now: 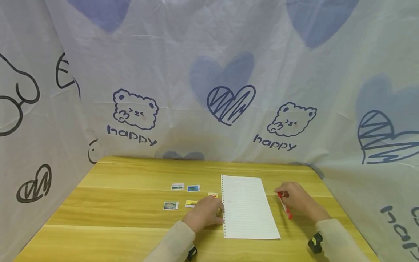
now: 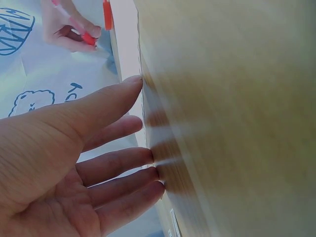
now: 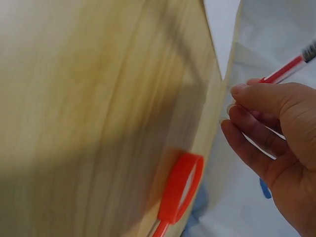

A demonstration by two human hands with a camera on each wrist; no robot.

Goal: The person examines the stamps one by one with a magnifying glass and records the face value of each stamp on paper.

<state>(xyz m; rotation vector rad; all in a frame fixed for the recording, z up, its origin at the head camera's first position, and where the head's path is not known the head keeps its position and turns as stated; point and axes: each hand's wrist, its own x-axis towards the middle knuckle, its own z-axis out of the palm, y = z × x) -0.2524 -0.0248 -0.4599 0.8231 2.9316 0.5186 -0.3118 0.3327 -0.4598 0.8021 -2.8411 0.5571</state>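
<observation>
- so, looking at the left hand (image 1: 203,212) first: doing what?

- stretching out with fingers straight and slightly parted, gripping nothing, fingertips (image 2: 146,156) meeting the left, hole-punched edge of a lined sheet (image 1: 248,218).

- and finding that sheet where, exactly?

- lying flat on the wooden table (image 1: 114,233), right of the middle, between both hands; also showing a faint reddish mark (image 1: 229,201) toward the left side.

- now turning to the right hand (image 1: 296,198)?

- pinching a red pen (image 3: 285,69) between thumb and fingers, just right of the sheet; holding it tilted, up off the tabletop. seeing the two hands well apart, with the sheet lying between.

- noticing anything near the right hand?

- yes, seeing an orange-red ring-ended thing (image 3: 173,197) at the tabletop in the right wrist view; not telling for certain what sort.

- and left of the sheet?

- counting five small picture cards: two on the far side, one green-grey (image 1: 178,186) and one blue (image 1: 193,188); nearer, another greenish card (image 1: 170,205) and a yellow card (image 1: 191,203) lying close to the left hand; lastly, a second yellow card (image 1: 213,195) peeking out just beyond the left hand, beside the sheet.

- and behind everything?

- hanging at the far side, a pale cloth (image 1: 183,72) showing hearts, bears and "happy".
</observation>
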